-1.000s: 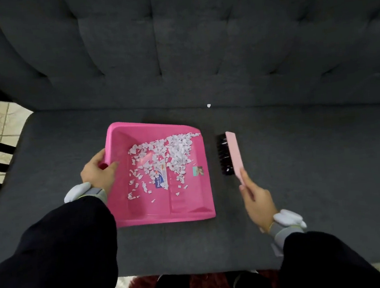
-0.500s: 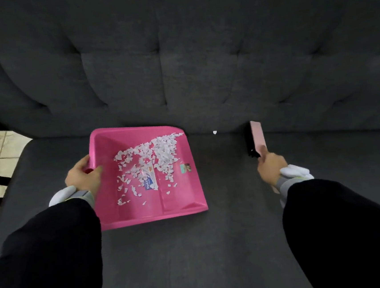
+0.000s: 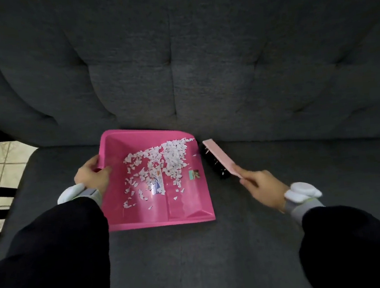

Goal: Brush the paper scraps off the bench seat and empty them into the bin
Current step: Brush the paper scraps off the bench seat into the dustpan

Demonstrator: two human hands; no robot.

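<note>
One head-worn wide-angle view, facing forward and down — close over the bench seat, backrest above, edges seemingly bowed.

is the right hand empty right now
No, the right hand grips the handle of the pink brush, whose bristles sit close beside the right edge of the pink dustpan.

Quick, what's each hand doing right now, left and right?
Left hand: grips the left rim of the pink dustpan.
Right hand: holds the pink brush by its handle.
</note>
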